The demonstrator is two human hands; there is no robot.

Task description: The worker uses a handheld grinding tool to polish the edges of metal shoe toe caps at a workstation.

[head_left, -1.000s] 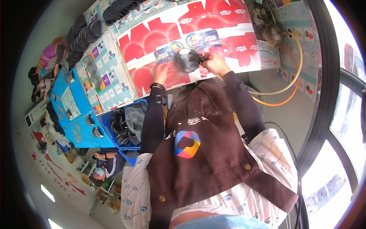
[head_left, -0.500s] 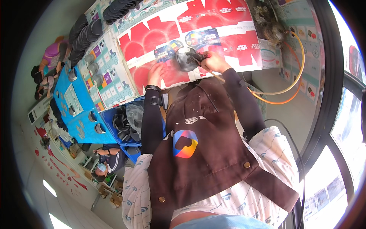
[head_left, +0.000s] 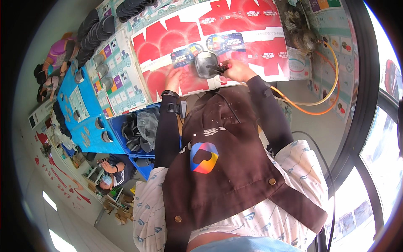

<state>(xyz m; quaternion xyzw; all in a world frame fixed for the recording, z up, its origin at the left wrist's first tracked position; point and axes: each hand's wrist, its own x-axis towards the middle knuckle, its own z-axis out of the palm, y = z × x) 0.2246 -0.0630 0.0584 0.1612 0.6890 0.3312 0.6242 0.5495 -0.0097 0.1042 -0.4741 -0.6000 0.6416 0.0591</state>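
In the head view, your right hand (head_left: 238, 70) is wrapped around a dark tool with red parts (head_left: 222, 68), pointed toward a grey rounded piece (head_left: 204, 63). That piece is over the near edge of the red-and-white printed sheet (head_left: 168, 38), directly left of the tool; you cannot tell from here whether the 2 touch, or whether the piece lies flat. Your left hand (head_left: 173, 79) is loosely spread over the sheet, just beside the piece but apart from it, with nothing visible in its grasp.

2 hoses, a yellow hose (head_left: 337, 73) and an orange hose (head_left: 310, 112), curve in from your right and pass behind your right forearm. Their far ends are hidden, though they probably feed the tool. With that and the whitish haze on the sheet, the step in hand looks like spraying 1 face of the piece.

Your next move calls for a steady right wrist, even coverage out to the rim, and left fingers clear of the nozzle side, ready to take the piece by its edge.
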